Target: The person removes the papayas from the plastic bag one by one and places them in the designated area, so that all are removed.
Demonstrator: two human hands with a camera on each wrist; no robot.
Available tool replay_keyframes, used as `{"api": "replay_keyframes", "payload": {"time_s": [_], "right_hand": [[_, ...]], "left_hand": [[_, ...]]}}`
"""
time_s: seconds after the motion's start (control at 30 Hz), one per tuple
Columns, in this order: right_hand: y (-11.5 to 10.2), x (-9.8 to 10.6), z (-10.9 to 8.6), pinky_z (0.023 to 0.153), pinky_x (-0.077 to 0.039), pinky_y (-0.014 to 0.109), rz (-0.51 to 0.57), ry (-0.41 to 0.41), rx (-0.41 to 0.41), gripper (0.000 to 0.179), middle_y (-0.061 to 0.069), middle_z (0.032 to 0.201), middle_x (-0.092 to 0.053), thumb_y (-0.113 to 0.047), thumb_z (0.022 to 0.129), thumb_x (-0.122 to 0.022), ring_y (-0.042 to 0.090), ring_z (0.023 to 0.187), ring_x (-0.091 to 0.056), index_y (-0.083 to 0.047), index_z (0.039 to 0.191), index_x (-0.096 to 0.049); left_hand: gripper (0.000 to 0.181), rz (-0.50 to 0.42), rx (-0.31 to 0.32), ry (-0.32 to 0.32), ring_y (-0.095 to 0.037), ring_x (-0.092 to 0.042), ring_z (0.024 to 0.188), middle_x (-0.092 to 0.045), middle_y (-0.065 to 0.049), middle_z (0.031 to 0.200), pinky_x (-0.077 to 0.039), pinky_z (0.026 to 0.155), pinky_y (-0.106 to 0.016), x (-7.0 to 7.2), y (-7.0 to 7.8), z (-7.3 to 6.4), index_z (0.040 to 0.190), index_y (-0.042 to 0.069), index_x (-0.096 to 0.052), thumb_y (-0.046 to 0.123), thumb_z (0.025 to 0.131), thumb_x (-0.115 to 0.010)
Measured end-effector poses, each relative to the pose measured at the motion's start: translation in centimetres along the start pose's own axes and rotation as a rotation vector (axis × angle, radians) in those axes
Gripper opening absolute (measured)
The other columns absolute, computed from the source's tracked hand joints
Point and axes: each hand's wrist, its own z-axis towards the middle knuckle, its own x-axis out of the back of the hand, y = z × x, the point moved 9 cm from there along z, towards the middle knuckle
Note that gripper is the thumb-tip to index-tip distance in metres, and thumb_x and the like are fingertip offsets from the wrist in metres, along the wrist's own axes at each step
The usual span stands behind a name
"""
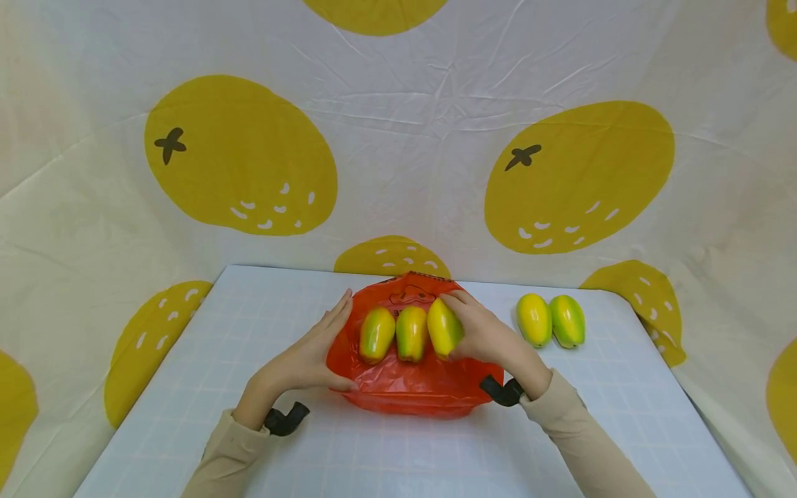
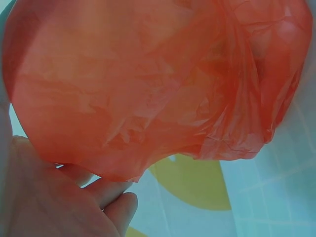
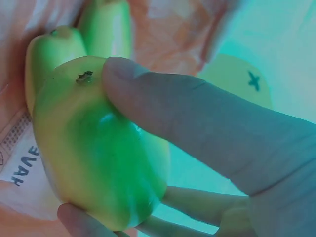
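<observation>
A red plastic bag (image 1: 407, 387) lies spread at the table's middle, with two yellow-green papayas (image 1: 377, 335) side by side within its outline. At their right, my right hand (image 1: 488, 335) grips a third papaya (image 3: 101, 148), thumb near its stem end and fingers around the far side. My left hand (image 1: 305, 356) is spread at the bag's left edge, fingers along the outside and thumb by the front rim. In the left wrist view, the red film covers part of its fingers.
Two more papayas (image 1: 551, 320) lie close together at the back right of the white table (image 1: 187, 387). Behind the table hangs a pale cloth (image 1: 411, 159) printed with big yellow fruits.
</observation>
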Motion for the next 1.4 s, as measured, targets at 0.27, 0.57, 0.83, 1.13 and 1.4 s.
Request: {"api": "replay_keyframes", "payload": {"time_s": [0.27,0.57,0.83,1.13,1.4], "right_hand": [[-0.3,0.9,-2.1,0.103,-0.045,0.055,0.081,0.063,0.055,0.098,0.017,0.157,-0.032,-0.01,0.069,-0.09,0.039,0.137,-0.038,-0.004,0.152,-0.038],[0.4,1.3,-4.1,0.098,-0.05,0.051,0.192,0.115,0.088,0.098,0.008,0.158,-0.033,-0.016,0.071,-0.09,0.034,0.137,-0.039,-0.014,0.153,-0.038],[1.3,1.8,-5.5,0.093,-0.054,0.039,0.415,0.109,0.131,0.1,-0.001,0.159,-0.029,-0.013,0.07,-0.091,0.029,0.137,-0.039,-0.025,0.154,-0.037],[2.1,3.1,-7.1,0.094,-0.054,0.035,0.48,0.124,0.255,0.102,-0.001,0.158,-0.031,-0.017,0.07,-0.092,0.02,0.135,-0.04,-0.024,0.155,-0.036],[3.1,4.3,-8.0,0.096,-0.052,0.033,0.532,0.141,0.323,0.105,-0.002,0.159,-0.031,-0.006,0.068,-0.091,0.016,0.139,-0.037,-0.019,0.155,-0.035]], "left_hand": [[0.133,0.006,0.008,0.0,-0.03,-0.006,0.151,0.008,0.006,0.166,-0.014,0.118,-0.056,-0.1,0.0,-0.1,0.16,0.009,-0.003,0.048,0.067,-0.09],[0.132,0.015,0.027,-0.006,-0.025,-0.005,0.152,0.009,0.008,0.165,-0.012,0.119,-0.052,-0.1,-0.1,-0.1,0.16,0.009,-0.002,0.049,0.068,-0.089],[0.132,0.018,0.024,-0.006,-0.022,-0.004,0.152,0.01,0.009,0.165,-0.01,0.12,-0.05,-0.2,0.0,-0.1,0.16,0.01,-0.001,0.042,0.069,-0.091],[0.131,0.026,0.02,-0.005,-0.021,-0.004,0.152,0.009,0.008,0.165,-0.01,0.12,-0.05,-0.2,0.0,-0.1,0.16,0.009,-0.002,0.04,0.069,-0.091],[0.132,0.03,0.011,0.002,-0.021,-0.004,0.152,0.009,0.007,0.165,-0.009,0.12,-0.05,-0.2,0.0,-0.2,0.159,0.007,-0.002,0.036,0.068,-0.093]]}}
